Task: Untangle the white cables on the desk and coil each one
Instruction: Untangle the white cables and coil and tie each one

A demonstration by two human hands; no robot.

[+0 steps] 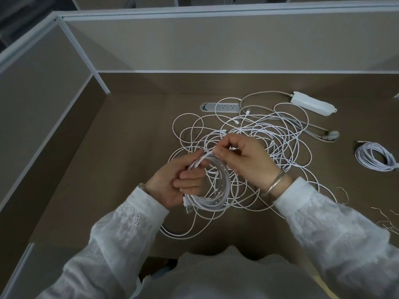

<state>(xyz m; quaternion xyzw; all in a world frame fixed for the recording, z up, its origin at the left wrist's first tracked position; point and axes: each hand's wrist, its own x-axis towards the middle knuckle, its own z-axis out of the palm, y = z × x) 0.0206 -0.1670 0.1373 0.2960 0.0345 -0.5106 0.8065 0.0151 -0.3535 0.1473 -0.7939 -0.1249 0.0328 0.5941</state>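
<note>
Matte brown desk (129, 147); left grip (172, 182) clasps round coil (216, 190), right grip (241, 156) pinches strand.

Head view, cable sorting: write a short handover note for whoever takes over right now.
Left hand grips the half-wound coil. Right hand pinches that cable's strand at the coil's top, feeding it on.
Done: one finished coil lies at the desk's right edge.
Left: finish this coil, then untangle and coil the loose pile behind the hands. The power strip sits at the far right.
</note>
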